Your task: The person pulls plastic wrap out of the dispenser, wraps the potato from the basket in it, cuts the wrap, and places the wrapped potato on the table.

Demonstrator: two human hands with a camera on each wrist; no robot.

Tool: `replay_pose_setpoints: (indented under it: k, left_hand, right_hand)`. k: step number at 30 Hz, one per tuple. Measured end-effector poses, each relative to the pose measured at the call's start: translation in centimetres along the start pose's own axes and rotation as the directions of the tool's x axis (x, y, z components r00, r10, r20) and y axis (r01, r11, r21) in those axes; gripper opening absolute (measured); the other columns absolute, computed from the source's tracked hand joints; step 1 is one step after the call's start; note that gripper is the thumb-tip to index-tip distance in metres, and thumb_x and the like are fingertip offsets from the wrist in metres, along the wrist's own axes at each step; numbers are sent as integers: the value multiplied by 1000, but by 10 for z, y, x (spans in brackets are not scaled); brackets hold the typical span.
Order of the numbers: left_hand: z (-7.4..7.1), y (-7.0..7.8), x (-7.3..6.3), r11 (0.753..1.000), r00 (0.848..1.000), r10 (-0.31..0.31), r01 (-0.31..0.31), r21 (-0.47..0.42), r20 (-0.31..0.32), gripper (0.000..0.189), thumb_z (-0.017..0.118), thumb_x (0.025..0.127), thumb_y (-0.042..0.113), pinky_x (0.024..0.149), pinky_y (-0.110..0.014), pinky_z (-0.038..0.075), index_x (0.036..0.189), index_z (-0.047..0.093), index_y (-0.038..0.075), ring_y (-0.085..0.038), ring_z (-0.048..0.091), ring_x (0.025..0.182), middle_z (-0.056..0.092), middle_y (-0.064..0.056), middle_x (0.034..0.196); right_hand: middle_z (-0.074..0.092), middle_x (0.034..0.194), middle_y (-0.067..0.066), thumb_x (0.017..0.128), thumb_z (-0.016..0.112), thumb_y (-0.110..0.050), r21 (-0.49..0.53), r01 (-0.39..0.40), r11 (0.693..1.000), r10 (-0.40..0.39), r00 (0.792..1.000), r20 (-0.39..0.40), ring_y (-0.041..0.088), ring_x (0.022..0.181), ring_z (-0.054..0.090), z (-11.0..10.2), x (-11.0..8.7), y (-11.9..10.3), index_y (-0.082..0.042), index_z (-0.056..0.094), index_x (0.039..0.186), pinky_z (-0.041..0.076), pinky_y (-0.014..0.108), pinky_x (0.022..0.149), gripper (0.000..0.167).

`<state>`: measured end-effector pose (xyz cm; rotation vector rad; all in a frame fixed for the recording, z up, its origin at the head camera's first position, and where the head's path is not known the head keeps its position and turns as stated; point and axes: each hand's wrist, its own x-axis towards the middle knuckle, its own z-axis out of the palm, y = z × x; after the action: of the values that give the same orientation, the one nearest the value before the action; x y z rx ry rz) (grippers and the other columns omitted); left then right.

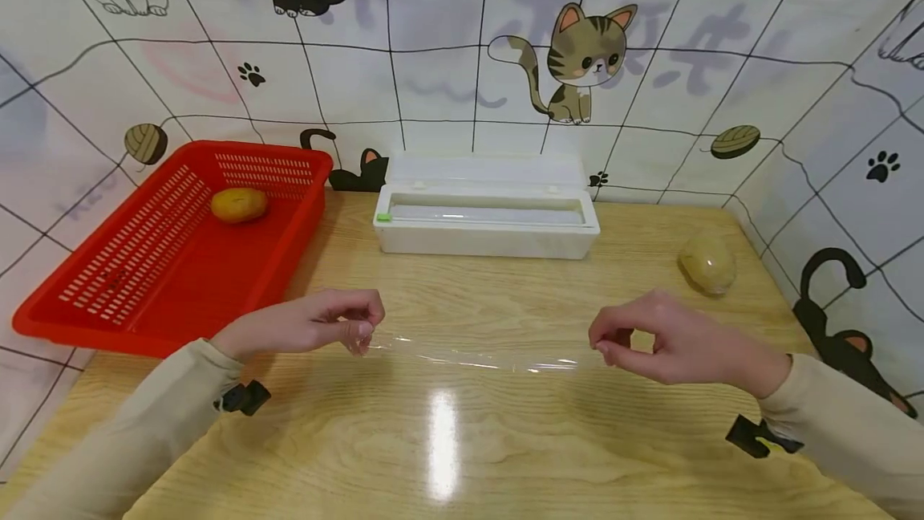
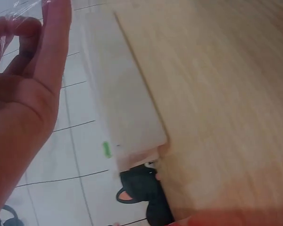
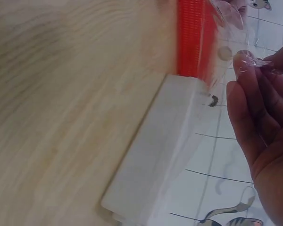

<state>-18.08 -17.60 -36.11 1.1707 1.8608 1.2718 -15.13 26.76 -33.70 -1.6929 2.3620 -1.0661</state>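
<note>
A sheet of clear plastic wrap (image 1: 476,361) stretches between the two hands above the table. My left hand (image 1: 318,322) pinches one end between thumb and fingers; my right hand (image 1: 667,339) pinches the other. In the right wrist view, crumpled film (image 3: 252,62) shows at the right fingertips. Behind the hands sits a white wrap dispenser (image 1: 485,241) with its lid up and a roll inside. A potato (image 1: 707,263), shiny as if covered in film, lies at the right of the table. Another, bare-looking potato (image 1: 239,205) lies in the red basket (image 1: 289,279).
The red basket fills the back left of the wooden table (image 1: 346,440). A cat-patterned wall covering (image 1: 433,87) rises directly behind the dispenser and along the right side. A small green piece (image 1: 384,217) sits at the dispenser's left end.
</note>
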Motion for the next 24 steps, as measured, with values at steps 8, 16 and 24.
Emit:
replay_pose_setpoints:
  k: [8, 16, 24]
  left_hand:
    - [19, -32, 2, 997, 999, 20, -23, 78, 41, 10, 49, 98, -1, 69, -32, 51, 95, 49, 9, -27, 55, 79, 51, -8, 84]
    - [31, -46, -1, 961, 995, 53, -75, 265, 88, 12, 54, 95, -3, 71, -25, 48, 94, 55, 9, -8, 51, 81, 55, -4, 83]
    - [45, -41, -4, 857, 997, 30, -63, 511, 72, 14, 64, 89, 3, 71, -22, 42, 88, 60, 16, -5, 44, 79, 46, 12, 80]
  right_hand:
    - [52, 72, -18, 86, 62, 5, -57, -84, 995, 88, 992, 86, -8, 63, 48, 35, -10, 17, -20, 56, 91, 41, 10, 54, 26]
    - [50, 72, -18, 90, 59, 1, -153, -105, 983, 121, 988, 100, -10, 60, 41, 61, -23, 23, -14, 56, 94, 36, 7, 52, 16]
    - [57, 79, -12, 97, 54, -8, -228, -66, 971, 96, 988, 121, -6, 66, 48, 76, -30, 20, -13, 56, 96, 42, 11, 58, 5]
